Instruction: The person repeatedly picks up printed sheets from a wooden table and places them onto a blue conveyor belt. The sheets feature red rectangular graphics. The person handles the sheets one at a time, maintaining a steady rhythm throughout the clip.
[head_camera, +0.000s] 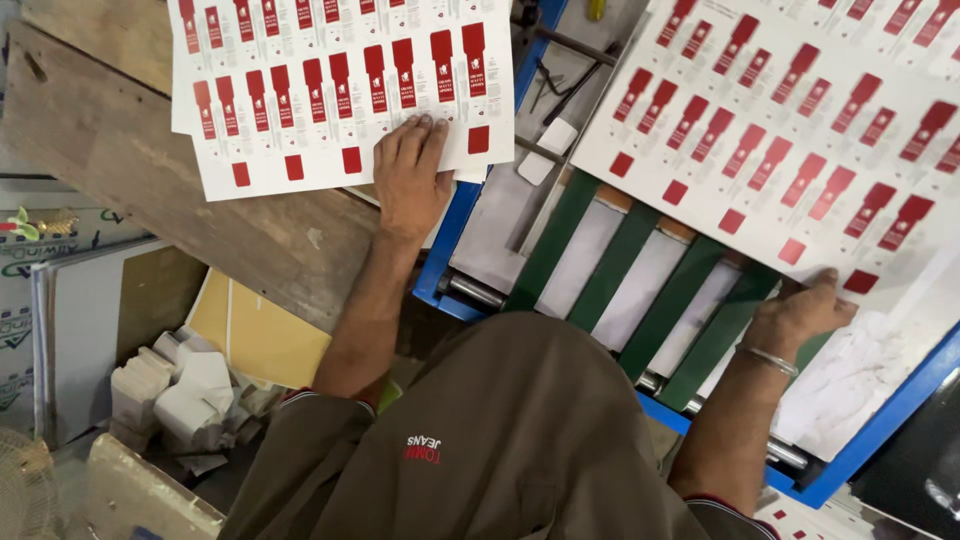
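From the head camera, my left hand (412, 172) lies flat, fingers spread, on the stack of red-printed sheets (330, 95) on the wooden table (150, 170). My right hand (800, 312) pinches another printed sheet (790, 130) on the green-belted feeder (640, 270); it could skew if pulled unevenly.

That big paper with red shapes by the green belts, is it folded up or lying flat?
Flat. The printed sheet lies spread over the green belts, with no fold visible; the right hand touches its lower edge.
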